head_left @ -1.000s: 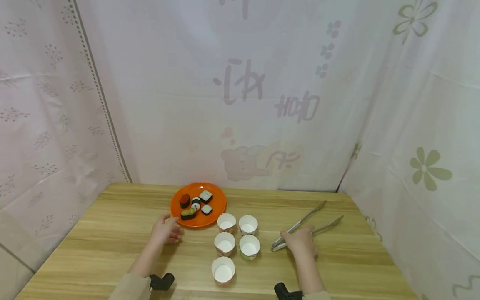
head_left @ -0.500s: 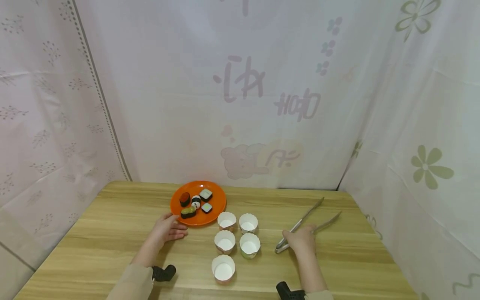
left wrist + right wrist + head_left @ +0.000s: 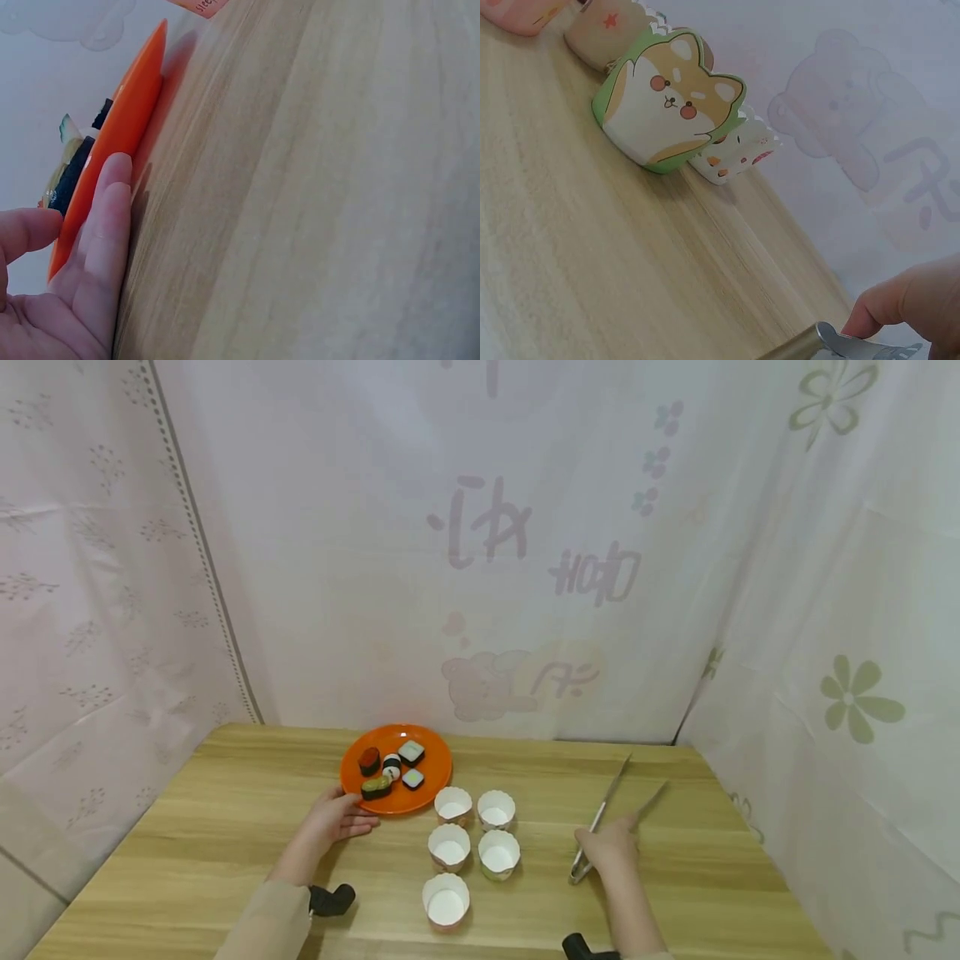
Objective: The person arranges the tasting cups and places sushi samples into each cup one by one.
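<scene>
- The near left rim of the orange plate (image 3: 440, 766) is held by the left hand (image 3: 335, 820); its grip is clamped there, with the thumb laid over the rim and the fingers set against the underside, as is shown in the left wrist view.
- Five sushi pieces are carried on the plate: a red-topped piece (image 3: 370, 762), a yellow-green-topped piece (image 3: 377, 787), a black-banded white piece (image 3: 392, 767) and two squarish pieces (image 3: 412, 778).
- The metal tongs (image 3: 611, 793) are held by the right hand (image 3: 613, 847), its grip closed about them near the joined end; their two arms are spread apart and pointed toward the far edge of the counter (image 3: 247, 793).
- Between the hands, five paper cups (image 3: 450, 847) are stood upright in two columns, three on the left and two on the right, the farthest left one just beside the plate.
- A dog face is printed on a green cup (image 3: 660, 105) in the right wrist view.
- Behind the counter, a patterned pale curtain (image 3: 360, 568) is hung.
- A black device (image 3: 332, 900) is worn at the left wrist.
</scene>
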{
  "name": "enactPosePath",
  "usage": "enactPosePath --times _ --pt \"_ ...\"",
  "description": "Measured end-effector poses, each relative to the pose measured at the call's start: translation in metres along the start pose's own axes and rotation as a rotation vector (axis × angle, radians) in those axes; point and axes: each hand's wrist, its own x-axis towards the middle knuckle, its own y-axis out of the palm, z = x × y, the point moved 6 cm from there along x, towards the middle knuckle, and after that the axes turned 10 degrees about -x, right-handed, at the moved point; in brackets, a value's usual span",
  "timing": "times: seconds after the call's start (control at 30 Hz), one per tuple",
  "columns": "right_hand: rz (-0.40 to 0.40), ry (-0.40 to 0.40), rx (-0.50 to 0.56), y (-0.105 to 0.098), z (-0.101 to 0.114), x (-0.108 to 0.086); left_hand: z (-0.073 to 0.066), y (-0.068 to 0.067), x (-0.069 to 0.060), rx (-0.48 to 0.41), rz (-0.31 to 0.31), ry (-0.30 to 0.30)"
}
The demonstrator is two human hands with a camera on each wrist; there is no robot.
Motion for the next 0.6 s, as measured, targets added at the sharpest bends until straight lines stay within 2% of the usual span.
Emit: enactPosePath --times 0.17,0.47,0.6 --pt "0.000 -0.026 -0.035 0.0003 -0.0007 -0.0004 0.0030 -0.0038 0.0020 -0.011 -0.019 -0.003" --pt "0.014 -0.101 -0.027 0.0017 -0.0056 0.0024 0.0010 -0.0025 0.0026 -0.022 0.010 0.009" --pt "0.028 -0.149 -0.010 0.0013 -0.0076 0.0009 0.0009 -0.0017 0.0022 -0.020 0.002 0.007"
